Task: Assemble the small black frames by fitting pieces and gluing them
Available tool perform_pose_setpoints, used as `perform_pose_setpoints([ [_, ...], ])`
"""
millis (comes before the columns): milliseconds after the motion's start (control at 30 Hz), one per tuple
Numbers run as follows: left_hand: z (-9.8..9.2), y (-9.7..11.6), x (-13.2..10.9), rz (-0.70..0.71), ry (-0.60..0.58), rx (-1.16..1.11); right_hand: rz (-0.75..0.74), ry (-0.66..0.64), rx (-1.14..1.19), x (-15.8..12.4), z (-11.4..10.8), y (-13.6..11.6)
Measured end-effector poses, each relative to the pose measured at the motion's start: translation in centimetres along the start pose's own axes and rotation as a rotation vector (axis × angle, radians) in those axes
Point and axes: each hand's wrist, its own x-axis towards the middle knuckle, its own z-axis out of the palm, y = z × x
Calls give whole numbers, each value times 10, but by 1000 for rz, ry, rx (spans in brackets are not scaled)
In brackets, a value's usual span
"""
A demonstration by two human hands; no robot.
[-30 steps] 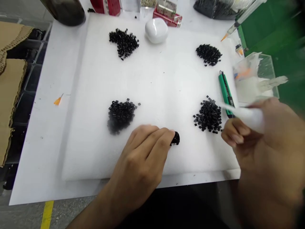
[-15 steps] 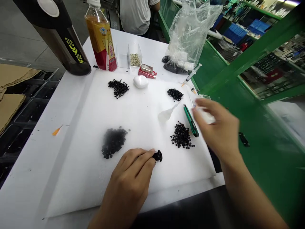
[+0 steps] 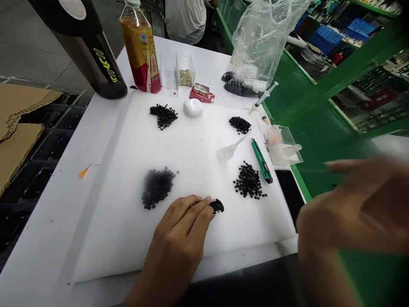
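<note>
With its fingers closed, my left hand (image 3: pixel 183 232) grips a small black part (image 3: pixel 217 206) low over the white foam sheet (image 3: pixel 191 164); most of the part is hidden under the fingers. My right hand (image 3: pixel 358 204) is off the table's right side, smeared by motion, so its fingers and anything in them cannot be made out. Close to the left hand lies a pile of dark square pieces (image 3: pixel 157 187). Another pile of black squares (image 3: pixel 249 181) is to the right, beside a green utility knife (image 3: pixel 262 161) and a translucent dropper (image 3: pixel 227 151).
Two piles of tiny black pieces (image 3: pixel 163 116) (image 3: pixel 240 124) lie farther back. A white lump (image 3: pixel 193 107), drink bottle (image 3: pixel 140 51), dark bottle (image 3: pixel 96 55), plastic bag (image 3: pixel 255 47), syringe (image 3: pixel 264 96), clear box (image 3: pixel 283 145) and phone (image 3: pixel 290 194) stand around. A person (image 3: pixel 185 21) is behind.
My right hand has swung right and toward me, away from the clear box, uncovering it and the phone. My left hand keeps the black part, which appears turned a little.
</note>
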Motion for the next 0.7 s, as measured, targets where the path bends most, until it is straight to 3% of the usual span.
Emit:
perform_pose_setpoints([
  [133,-1,1,1,-19,-20,16,-61,164,39,-45,34,-18],
  [267,-1,3,1,-33,-13,17,-158,304,78,-62,51,-21],
  [567,-2,2,2,-55,-21,-1,-201,259,31,-61,50,-17],
  [700,-3,2,0,-61,-38,-44,-241,323,115,-59,48,-14],
])
